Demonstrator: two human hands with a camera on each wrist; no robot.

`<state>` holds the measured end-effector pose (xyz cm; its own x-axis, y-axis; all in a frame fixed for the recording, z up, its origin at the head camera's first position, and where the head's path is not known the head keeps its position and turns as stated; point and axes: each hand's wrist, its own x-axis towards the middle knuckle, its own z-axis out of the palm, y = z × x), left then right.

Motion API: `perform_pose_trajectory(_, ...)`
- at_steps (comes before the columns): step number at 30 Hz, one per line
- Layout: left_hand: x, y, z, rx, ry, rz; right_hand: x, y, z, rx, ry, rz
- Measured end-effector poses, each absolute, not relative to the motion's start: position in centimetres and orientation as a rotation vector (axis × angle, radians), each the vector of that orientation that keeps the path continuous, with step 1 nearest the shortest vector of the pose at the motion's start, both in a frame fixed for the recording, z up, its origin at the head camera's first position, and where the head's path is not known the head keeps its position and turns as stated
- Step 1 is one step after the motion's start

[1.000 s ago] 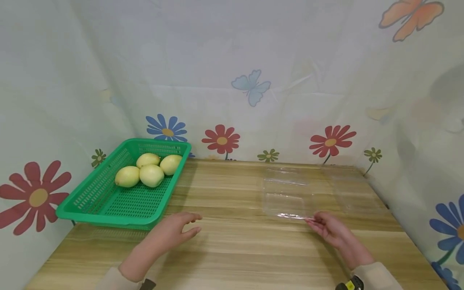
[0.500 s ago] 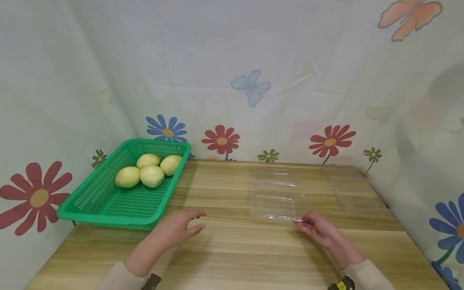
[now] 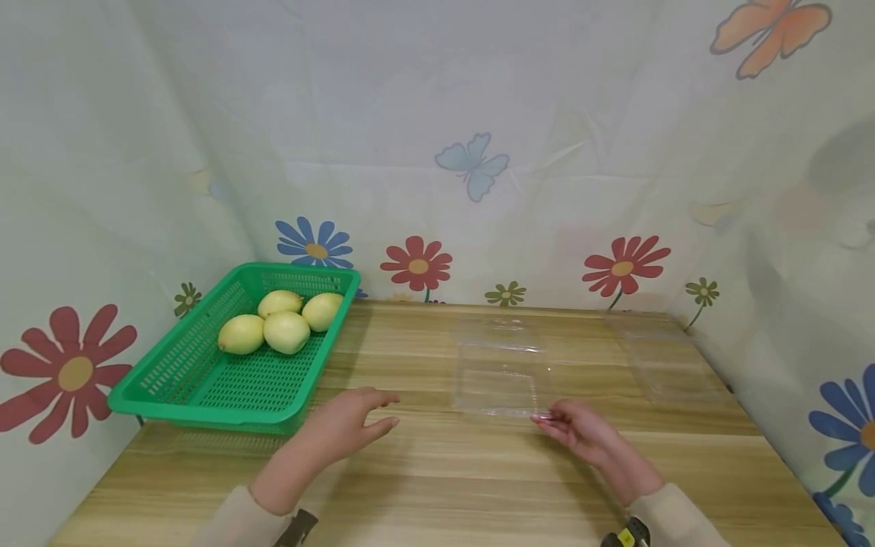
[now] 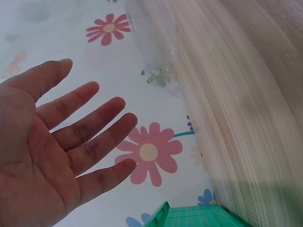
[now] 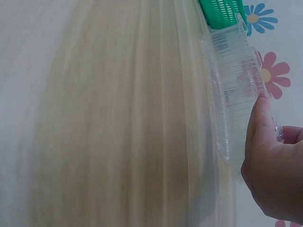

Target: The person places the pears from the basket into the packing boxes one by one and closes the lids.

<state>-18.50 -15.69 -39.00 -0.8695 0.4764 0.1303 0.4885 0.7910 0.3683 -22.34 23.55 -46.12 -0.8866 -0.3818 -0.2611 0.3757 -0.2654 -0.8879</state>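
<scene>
One clear plastic container (image 3: 502,391) lies ahead, on or just above the desk (image 3: 444,486), long axis seemingly pointing away. The right hand (image 3: 581,433), nearer, pinches its near right corner; the left hand (image 3: 342,425), off to its left, is empty, fingers loosely spread.

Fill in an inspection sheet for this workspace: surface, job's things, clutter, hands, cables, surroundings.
Surface: table with a wood-grain top.
Job's things: clear plastic container; green basket at left, holding four yellow-green fruits.
Clutter: second clear plastic piece near the table's right edge; whether it is needed, cannot tell.
Hands: left hand holds nothing, fingers apart; right hand pinches the container's near right corner.
Cables: nothing seen.
Surroundings: pale backdrop printed with flowers and butterflies.
</scene>
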Motion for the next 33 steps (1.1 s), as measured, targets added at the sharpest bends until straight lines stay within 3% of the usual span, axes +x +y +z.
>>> perform_pose_trajectory(33, -18.7, -15.6, -39.7, -0.866, -2.890, -0.584, -22.8, 17.9, -46.0, 0.009, 1.560, -2.164)
